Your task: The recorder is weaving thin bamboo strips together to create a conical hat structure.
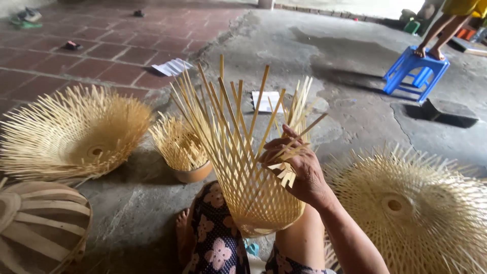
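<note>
Right hand (299,170) at frame centre, fingers curled shut round a few loose strip ends on the rim of the half-woven pale bamboo-strip basket (253,187); left hand isn't in view, presumably behind the basket, can't tell its state. Step looks like weaving the upright strips round the wall, and the next move likely calls for bending the pinched strips across their neighbours without snapping them. Basket sits on the lap against the right palm, with finished flared bamboo weaves (76,134) left and lower right (416,213).
</note>
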